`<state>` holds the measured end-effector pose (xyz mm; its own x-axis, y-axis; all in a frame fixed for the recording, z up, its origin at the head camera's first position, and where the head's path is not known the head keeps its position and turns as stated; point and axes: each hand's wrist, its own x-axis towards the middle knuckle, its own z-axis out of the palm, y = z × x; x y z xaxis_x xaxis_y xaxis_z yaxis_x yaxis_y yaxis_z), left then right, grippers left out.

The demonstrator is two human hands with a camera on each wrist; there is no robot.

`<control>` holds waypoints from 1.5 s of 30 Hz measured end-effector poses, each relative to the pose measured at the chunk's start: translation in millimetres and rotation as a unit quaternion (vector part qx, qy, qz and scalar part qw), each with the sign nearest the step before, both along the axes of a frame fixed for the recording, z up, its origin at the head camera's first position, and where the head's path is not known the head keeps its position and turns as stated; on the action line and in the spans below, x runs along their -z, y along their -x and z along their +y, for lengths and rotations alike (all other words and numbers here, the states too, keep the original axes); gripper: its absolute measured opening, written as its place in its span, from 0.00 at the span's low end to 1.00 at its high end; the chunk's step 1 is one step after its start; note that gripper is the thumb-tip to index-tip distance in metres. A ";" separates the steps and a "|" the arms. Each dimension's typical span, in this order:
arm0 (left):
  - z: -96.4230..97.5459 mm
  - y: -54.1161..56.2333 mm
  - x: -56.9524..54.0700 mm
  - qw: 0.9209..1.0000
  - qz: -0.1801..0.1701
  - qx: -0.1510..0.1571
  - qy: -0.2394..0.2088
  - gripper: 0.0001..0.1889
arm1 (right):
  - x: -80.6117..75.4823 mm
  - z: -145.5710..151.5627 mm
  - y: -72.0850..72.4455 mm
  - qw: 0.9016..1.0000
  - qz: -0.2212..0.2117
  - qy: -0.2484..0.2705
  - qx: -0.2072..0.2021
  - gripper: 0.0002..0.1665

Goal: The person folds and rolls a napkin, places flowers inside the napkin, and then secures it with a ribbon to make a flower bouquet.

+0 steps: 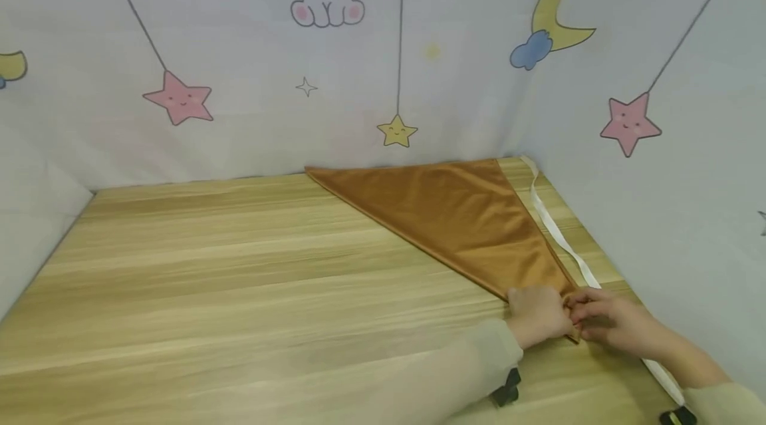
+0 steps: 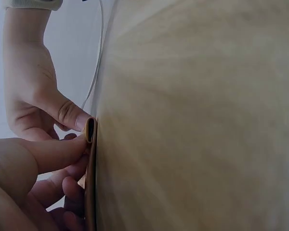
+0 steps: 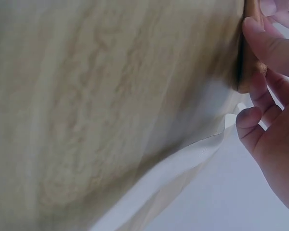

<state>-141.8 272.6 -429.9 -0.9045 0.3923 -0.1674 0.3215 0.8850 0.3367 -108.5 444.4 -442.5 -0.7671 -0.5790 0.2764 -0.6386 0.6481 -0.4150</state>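
A shiny brown cloth, folded into a triangle, lies on the right half of the wooden table. Its near corner is between the two hands. My left hand grips the cloth there, with thumb and fingers at a small rolled fold in the left wrist view. From the right side my right hand pinches the same fold, its thumb close to the left one. In the right wrist view the layered cloth edge shows between thumb and fingers. Part of the corner is hidden behind the hands.
A white ribbon runs along the right edge of the wooden table, passing under the right arm. Fabric walls printed with stars and moons stand at the back and sides. Black straps sit at both wrists.
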 end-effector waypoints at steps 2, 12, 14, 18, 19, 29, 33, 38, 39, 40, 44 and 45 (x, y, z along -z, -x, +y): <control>-0.8 1.4 0.2 1.000 -0.006 0.004 -0.001 0.16 | 0.9 -1.7 1.4 1.000 0.016 -0.002 -0.008 0.21; -5.5 2.5 -1.5 0.999 -0.029 0.027 -0.029 0.17 | -2.8 -8.5 13.4 0.996 0.067 -0.029 -0.051 0.21; -7.3 1.3 -2.2 0.998 -0.032 0.035 -0.045 0.19 | -4.1 -8.9 14.4 0.996 0.062 -0.037 -0.053 0.20; -8.1 -1.3 -3.7 0.998 -0.013 0.050 -0.042 0.17 | -5.9 -9.6 16.0 0.996 0.047 -0.042 -0.055 0.19; -7.8 -1.9 -4.1 0.998 -0.007 0.051 -0.035 0.16 | -6.2 -10.1 16.2 0.997 0.046 -0.041 -0.053 0.18; -3.2 -0.7 -5.4 0.999 -0.025 0.020 -0.014 0.13 | -10.3 -9.6 10.4 0.999 0.036 -0.016 0.004 0.23; -2.5 0.7 -7.2 0.999 -0.043 0.002 -0.007 0.13 | -8.1 -9.1 12.6 0.998 0.052 -0.039 -0.005 0.23; -3.6 1.5 -7.3 0.999 -0.035 0.000 0.005 0.15 | -4.5 -11.2 14.3 0.995 0.085 -0.047 -0.021 0.23; -4.0 1.8 -7.3 0.999 -0.032 -0.001 0.005 0.16 | -4.3 -11.9 14.7 0.995 0.090 -0.047 -0.026 0.23; -4.3 2.0 -6.7 1.000 -0.028 -0.003 0.005 0.16 | -3.9 -12.5 14.9 0.994 0.095 -0.047 -0.030 0.22; -5.9 2.0 -5.3 1.000 -0.018 -0.006 -0.003 0.17 | -3.7 -14.7 16.6 0.990 0.123 -0.062 -0.039 0.18; -6.3 1.8 -5.1 1.000 -0.014 -0.004 -0.005 0.17 | -3.8 -14.9 16.9 0.989 0.128 -0.067 -0.040 0.16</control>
